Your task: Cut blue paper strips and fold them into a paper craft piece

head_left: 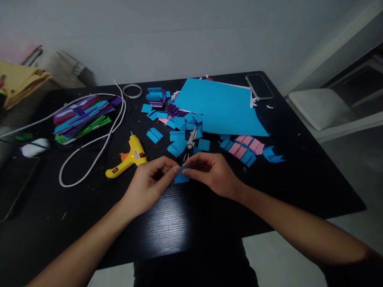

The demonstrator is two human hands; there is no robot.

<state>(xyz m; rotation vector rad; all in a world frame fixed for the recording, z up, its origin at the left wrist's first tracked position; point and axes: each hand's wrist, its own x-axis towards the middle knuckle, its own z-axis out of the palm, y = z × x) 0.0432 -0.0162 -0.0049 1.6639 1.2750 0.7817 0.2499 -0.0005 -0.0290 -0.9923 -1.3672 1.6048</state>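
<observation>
Both of my hands meet over the middle of the black table (299, 179), pinching one small folded blue paper piece (182, 177). My left hand (151, 184) grips its left side with curled fingers. My right hand (209, 172) pinches its right side between thumb and fingertips. Just beyond my fingers lie scissors (190, 144) among several small folded blue paper pieces (179, 133). A yellow glue gun (128, 157) rests left of my left hand, its nozzle pointing away from me.
A large blue paper sheet (221, 105) lies at the back, a phone (259, 86) past it. Pink and blue folded pieces (243, 147) sit to the right. A stack of coloured paper strips (80, 117), a white cable (89, 157) and a tape roll (132, 91) lie left.
</observation>
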